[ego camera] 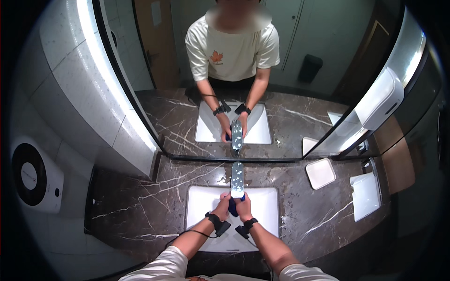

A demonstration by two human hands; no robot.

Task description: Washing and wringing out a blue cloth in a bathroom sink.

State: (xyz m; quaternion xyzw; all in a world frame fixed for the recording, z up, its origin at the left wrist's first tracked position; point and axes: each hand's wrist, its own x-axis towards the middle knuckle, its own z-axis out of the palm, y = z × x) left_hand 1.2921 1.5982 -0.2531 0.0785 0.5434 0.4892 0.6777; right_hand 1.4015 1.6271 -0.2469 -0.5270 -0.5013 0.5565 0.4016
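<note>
My left hand (223, 208) and my right hand (244, 207) are together over a white rectangular sink (200, 196), just below the end of a wet metal faucet (237, 179). Between them both hands grip a dark blue cloth (233, 207), partly hidden by the fingers and the spout. Each wrist wears a black band with a small device and a cable. The mirror (225, 77) behind the faucet shows the same hands, cloth and sink.
Dark marble countertop (140, 200) with water drops surrounds the sink. To the right lie a white square dish (320, 173) and a white tray-like object (366, 196). A white dispenser (383, 98) hangs at upper right; a round-fronted white unit (38, 177) is on the left wall.
</note>
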